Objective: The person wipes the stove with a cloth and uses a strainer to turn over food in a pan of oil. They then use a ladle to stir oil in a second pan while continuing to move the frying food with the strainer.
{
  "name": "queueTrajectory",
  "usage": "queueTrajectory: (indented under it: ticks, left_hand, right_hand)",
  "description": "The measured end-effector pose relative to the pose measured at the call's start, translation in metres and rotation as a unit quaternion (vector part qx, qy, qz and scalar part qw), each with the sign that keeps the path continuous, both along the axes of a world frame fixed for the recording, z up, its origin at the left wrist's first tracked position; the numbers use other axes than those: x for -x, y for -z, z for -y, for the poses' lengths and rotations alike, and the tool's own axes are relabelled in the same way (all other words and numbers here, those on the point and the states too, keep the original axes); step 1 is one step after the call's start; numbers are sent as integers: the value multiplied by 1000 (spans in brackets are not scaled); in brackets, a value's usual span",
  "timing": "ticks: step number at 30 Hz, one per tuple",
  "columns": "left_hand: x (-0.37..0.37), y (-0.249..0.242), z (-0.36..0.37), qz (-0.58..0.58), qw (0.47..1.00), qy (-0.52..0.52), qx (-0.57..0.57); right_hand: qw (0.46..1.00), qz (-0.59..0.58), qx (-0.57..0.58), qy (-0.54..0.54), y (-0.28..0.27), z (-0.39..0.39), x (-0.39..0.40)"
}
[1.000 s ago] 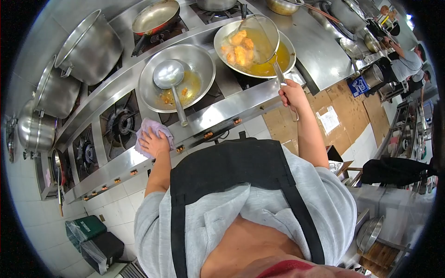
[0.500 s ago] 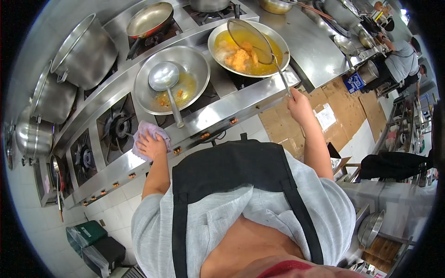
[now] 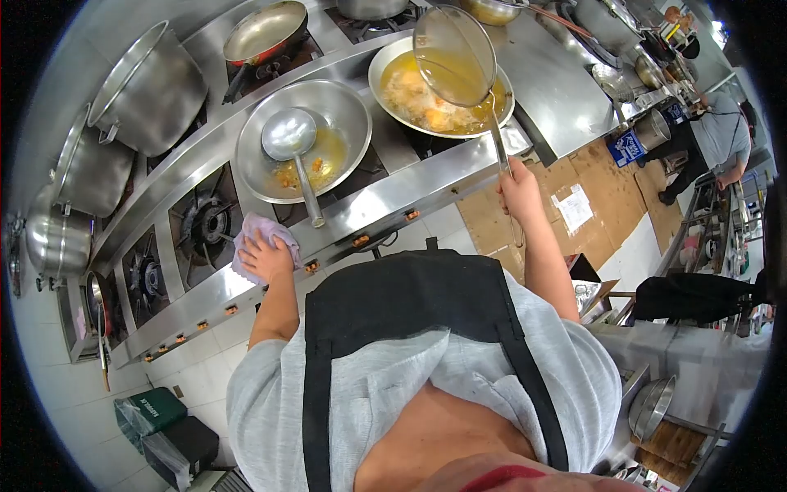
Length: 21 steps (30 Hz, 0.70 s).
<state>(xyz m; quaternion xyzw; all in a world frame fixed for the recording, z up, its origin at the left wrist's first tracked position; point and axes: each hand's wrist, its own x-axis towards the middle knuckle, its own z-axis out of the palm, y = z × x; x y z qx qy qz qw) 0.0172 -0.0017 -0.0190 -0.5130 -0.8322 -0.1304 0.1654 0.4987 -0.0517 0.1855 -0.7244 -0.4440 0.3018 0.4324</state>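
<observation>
My right hand [image 3: 520,190] is closed around the long handle of a round mesh strainer [image 3: 453,57]. The strainer is raised over a wide pan [image 3: 379,97] of yellow oil, where orange-golden pieces of food [image 3: 438,113] sit in pale bubbles. With fingers spread, my left hand [image 3: 266,256] lies on a folded lilac cloth [image 3: 284,233] at the stove's front edge. Beside the oil pan, a steel bowl [image 3: 254,156] holds a ladle [image 3: 288,134], a little oil and some crumbs. The ladle's handle sticks out over the bowl's front rim.
Large steel pots [image 3: 156,94] stand at the left, near open burners [image 3: 205,223]. A red-rimmed frying pan [image 3: 266,33] sits at the back. A steel counter [image 3: 549,90] adjoins the stove, and cardboard [image 3: 619,180] covers the floor. Another person [image 3: 721,131] stands at the far right.
The strainer has lifted and tilted up, away from the food in the oil. Bubbles now spread wider around the food. My left hand stays on the cloth. The other person has changed posture.
</observation>
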Motion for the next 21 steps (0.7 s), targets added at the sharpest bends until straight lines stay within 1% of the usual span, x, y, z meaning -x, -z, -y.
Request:
queueTrajectory:
  ticks: [1, 4, 8, 10, 11, 12, 14, 15, 17, 21]
  left_hand:
    - [-1, -2, 1, 3, 1000, 3, -1]
    - [-3, -3, 1, 13, 1000, -4, 3]
    - [-2, -2, -1, 7, 1000, -10, -1]
    - [-1, -1, -1, 4, 1000, -8, 0]
    - [-1, 0, -1, 7, 1000, -9, 1]
    - [1, 2, -1, 0, 1000, -5, -6]
    - [1, 2, 0, -4, 1000, -4, -13]
    - [0, 1, 0, -7, 1000, -5, -9]
    - [-1, -1, -1, -8, 1000, -10, -7]
    - [0, 1, -2, -6, 1000, -9, -2]
  right_hand:
    - [997, -77, 29, 1, -8, 2, 4]
    - [993, -107, 40, -13, -8, -4, -1]
    - [996, -67, 50, -7, -3, -11, -25]
    - [995, 99, 18, 17, 4, -18, -40]
    - [989, 145, 17, 40, 5, -22, -46]
    - [988, 148, 18, 38, 7, -27, -52]
    - [950, 302, 11, 73, 13, -36, -63]
    - [950, 305, 10, 70, 15, -40, -68]
    - [947, 308, 47, 82, 21, -48, -75]
    - [949, 301, 62, 69, 43, -60, -80]
